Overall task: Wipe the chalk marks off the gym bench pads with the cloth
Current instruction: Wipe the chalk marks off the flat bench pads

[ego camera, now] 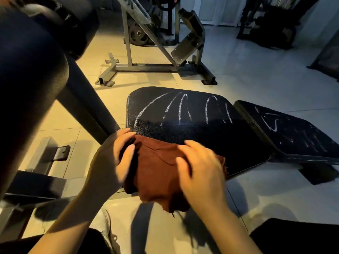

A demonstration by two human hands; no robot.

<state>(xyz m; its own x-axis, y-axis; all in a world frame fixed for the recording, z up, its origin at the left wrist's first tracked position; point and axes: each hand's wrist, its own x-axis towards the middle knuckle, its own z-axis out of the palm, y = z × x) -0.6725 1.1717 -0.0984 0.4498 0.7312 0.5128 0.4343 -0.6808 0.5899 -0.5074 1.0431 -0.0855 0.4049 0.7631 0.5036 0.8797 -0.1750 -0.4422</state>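
Note:
A dark bench seat pad (211,129) lies in front of me with several white chalk strokes (180,107) across its far half. A second pad (293,136) to its right also carries chalk scribbles (271,123). A rust-brown cloth (157,169) drapes over the near left corner of the seat pad and hangs off its edge. My left hand (113,158) grips the cloth's left edge, fingers curled round it. My right hand (201,171) rests on top of the cloth's right side with fingers spread and blurred.
A thick black padded roller and arm (36,74) fills the left side. A grey steel machine frame (146,66) stands on the tiled floor behind the bench. More dark equipment (271,30) sits at the back right. My dark-clothed knees are at the bottom edge.

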